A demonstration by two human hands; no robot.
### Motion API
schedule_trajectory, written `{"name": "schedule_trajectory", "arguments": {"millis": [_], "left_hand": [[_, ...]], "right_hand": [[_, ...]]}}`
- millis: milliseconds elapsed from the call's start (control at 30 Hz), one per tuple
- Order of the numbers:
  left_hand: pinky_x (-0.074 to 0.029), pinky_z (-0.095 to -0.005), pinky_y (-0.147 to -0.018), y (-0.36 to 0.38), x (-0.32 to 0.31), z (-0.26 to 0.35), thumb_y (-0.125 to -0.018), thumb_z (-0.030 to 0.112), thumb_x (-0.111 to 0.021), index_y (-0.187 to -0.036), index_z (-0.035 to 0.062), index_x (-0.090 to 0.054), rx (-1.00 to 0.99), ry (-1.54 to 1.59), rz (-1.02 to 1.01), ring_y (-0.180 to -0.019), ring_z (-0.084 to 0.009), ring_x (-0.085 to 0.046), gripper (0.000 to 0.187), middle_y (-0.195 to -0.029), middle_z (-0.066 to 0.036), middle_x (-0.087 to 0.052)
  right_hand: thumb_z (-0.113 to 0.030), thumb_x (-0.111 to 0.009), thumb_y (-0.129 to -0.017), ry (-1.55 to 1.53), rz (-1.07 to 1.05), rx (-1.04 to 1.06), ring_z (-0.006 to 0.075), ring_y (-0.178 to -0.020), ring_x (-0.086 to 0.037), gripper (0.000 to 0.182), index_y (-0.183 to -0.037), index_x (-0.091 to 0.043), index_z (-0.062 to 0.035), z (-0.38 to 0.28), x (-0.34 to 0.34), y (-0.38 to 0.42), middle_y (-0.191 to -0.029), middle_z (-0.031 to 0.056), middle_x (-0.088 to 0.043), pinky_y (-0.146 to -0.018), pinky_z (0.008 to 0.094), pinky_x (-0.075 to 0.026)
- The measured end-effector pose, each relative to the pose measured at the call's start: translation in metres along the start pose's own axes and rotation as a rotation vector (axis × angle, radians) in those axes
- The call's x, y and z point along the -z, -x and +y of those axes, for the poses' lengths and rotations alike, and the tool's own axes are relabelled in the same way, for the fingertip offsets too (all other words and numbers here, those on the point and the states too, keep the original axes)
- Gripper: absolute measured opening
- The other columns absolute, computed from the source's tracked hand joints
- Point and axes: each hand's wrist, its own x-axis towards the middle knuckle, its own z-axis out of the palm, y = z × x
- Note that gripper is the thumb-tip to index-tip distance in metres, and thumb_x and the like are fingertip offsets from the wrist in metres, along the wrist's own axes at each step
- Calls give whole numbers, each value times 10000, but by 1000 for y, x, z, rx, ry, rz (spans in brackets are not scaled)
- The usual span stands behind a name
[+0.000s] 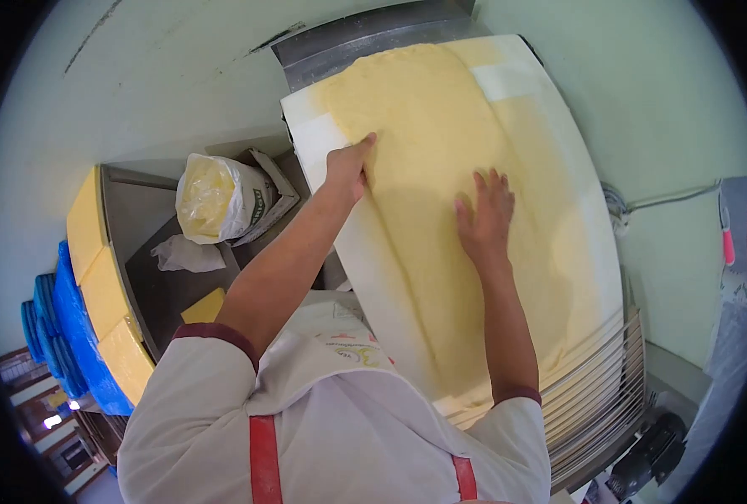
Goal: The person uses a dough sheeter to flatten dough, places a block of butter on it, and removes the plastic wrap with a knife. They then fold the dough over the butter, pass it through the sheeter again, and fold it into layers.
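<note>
A long, thick sheet of pale yellow dough lies along a white conveyor belt in front of me. My left hand is at the dough's left edge, thumb on top and fingers curled against the side, partly hidden. On the dough's upper surface, toward its right side, rests my right hand, open with fingers spread and holding nothing. Below my hands the left edge of the sheet makes a long ridge, and the belt around it is dusted yellow.
Metal guard bars cross the belt's near right end. To the left stand a plastic-lined bucket with yellow contents, a crumpled white cloth or bag and yellow slabs along a metal surface. A dark motor-like unit sits lower right.
</note>
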Motion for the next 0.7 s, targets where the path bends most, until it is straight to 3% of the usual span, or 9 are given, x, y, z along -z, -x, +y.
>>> {"name": "schedule_trajectory", "arguments": {"millis": [167,367,467,500,567,700], "left_hand": [[-550,-324,-741,-7,25,4,-876,110,-664,-1066,-73,-596,-118,-161,-52,-836,-207,-656,272,-997,-134,-656],[-538,-301,-720,-10,31,3,-865,119,-681,-1052,-64,-608,-115,-212,-33,-826,-176,-644,271,-967,-119,-658],[-524,-293,-732,-12,37,3,-858,121,-684,-1071,-39,-610,-80,-255,-93,-844,-164,-631,277,-964,-94,-652],[-517,-292,-739,-13,43,8,-856,121,-683,-1079,-29,-610,-72,-273,-121,-852,-160,-626,279,-961,-84,-650],[-507,-295,-764,-5,65,23,-860,123,-668,-1097,-14,-603,-110,-252,-121,-876,-154,-614,282,-967,-67,-641],[-479,-317,-886,22,151,69,-897,160,-607,-1182,-6,-547,-218,-193,-11,-983,-160,-597,335,-1046,-67,-625]], "right_hand": [[-442,-494,-929,43,-99,158,360,-1447,-117,723,-1480,-244,-48,-35,-19,-69,-1554,184,-179,-1136,589,-91],[-465,-463,-942,160,-56,137,298,-1453,-142,735,-1484,-218,-34,14,-18,-133,-1566,147,-169,-1148,560,-95],[-460,-445,-951,137,-318,148,269,-1452,-159,724,-1486,-209,-34,21,-5,-146,-1570,137,-164,-1155,536,-109],[-457,-437,-955,101,-310,140,267,-1452,-161,716,-1487,-208,-35,22,-1,-154,-1570,135,-167,-1155,533,-117],[-452,-422,-963,27,-295,121,263,-1451,-165,702,-1489,-205,-39,23,3,-167,-1569,131,-174,-1154,526,-131],[-407,-399,-983,215,-330,237,279,-1442,-193,648,-1480,-229,-29,17,-16,-173,-1551,147,-226,-1133,546,-181]]}}
